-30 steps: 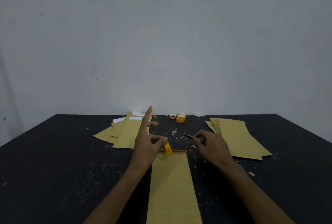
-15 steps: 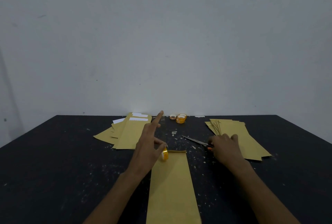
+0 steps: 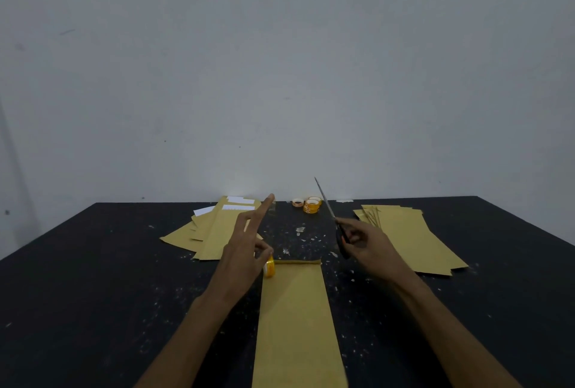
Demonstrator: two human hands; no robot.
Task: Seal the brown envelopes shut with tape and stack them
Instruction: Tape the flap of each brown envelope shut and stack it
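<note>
**A:** Head view: what is the status of the hands?

**B:** Left hand [image 3: 245,250] pinches the tape roll [image 3: 269,266] at the far left corner of the envelope [image 3: 295,319], index finger extended. Right hand [image 3: 367,247] grips the scissors [image 3: 329,213], blades raised.

**A:** Handling?

**B:** The envelope lies flat, near centre. It is judged to be light, flexible paper; hold it by the edges. The roll's print is unreadable.

Left grip [image 3: 245,250]: a bare hand, slim in build, with long, narrow fingers and a narrow wrist.
Right grip [image 3: 370,247]: a bare hand of the same slender build, slightly blurred.
Left forearm [image 3: 186,334]: bare and lean, tapering toward the wrist.
Right forearm [image 3: 451,325]: bare and lean, with the same taper.
Worn: both arms are bare along all the length that shows.
</note>
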